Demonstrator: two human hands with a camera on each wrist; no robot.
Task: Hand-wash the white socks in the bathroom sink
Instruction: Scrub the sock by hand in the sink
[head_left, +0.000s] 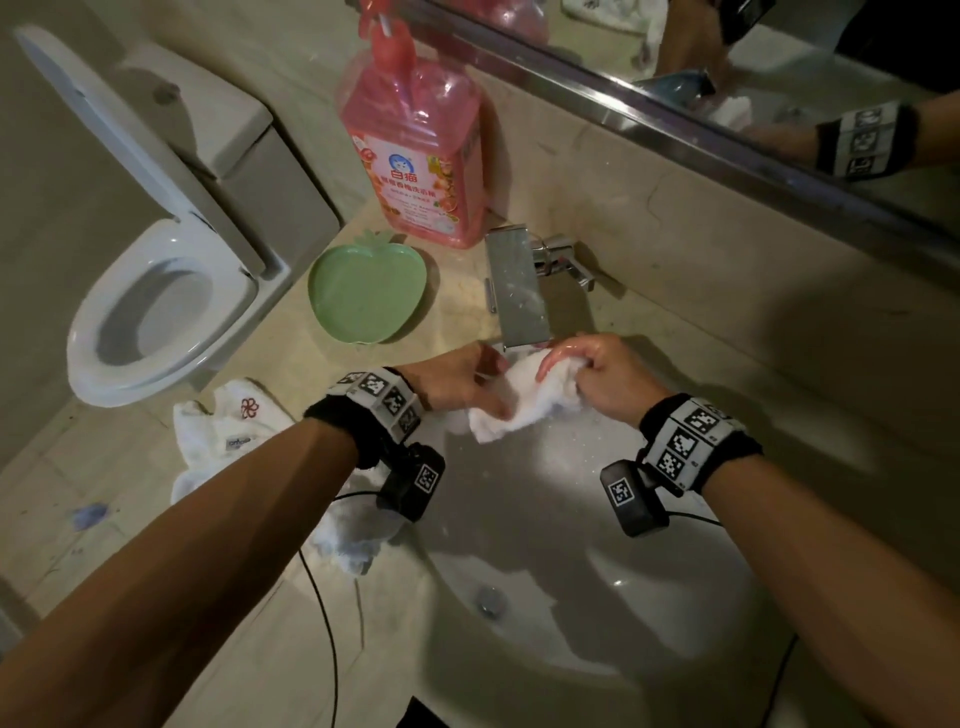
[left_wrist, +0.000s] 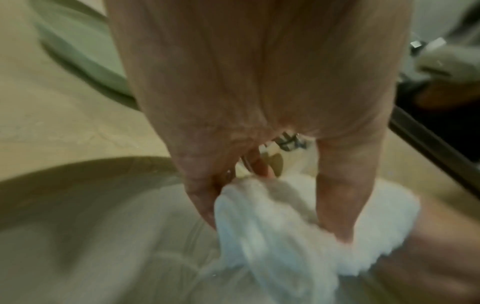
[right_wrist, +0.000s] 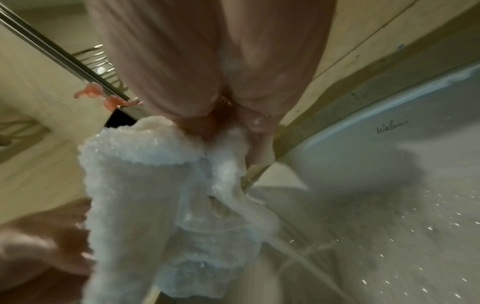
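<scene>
Under the flat chrome faucet spout (head_left: 517, 288), your left hand (head_left: 457, 382) and right hand (head_left: 605, 376) both pinch the wet fluffy white sock (head_left: 524, 402) above the white ceramic sink (head_left: 571, 561); rubbing too near the rim could splash the beige stone counter (head_left: 270, 364).

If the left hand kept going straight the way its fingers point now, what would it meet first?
Most likely the right hand: the left hand points rightward along the white sock both hands grip, beneath the faucet spout. Depth is unclear.
</scene>
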